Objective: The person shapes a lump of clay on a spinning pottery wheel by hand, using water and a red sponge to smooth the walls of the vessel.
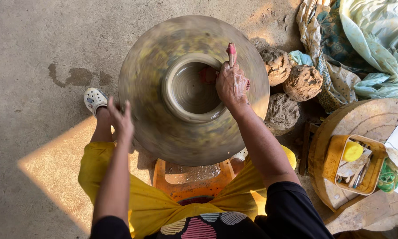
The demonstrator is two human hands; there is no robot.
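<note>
A wet grey-brown clay pot sits centred on a wide round potter's wheel, which is blurred with spinning. The pot is low and open, its thick rim circular, its hollow inside ringed with smooth concentric ridges.

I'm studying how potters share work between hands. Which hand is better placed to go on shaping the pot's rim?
Right, probably. The right hand rests on the rim of the clay pot on the spinning wheel, fingers reaching inside. The left hand hangs at the wheel's outer edge, away from the pot.
</note>
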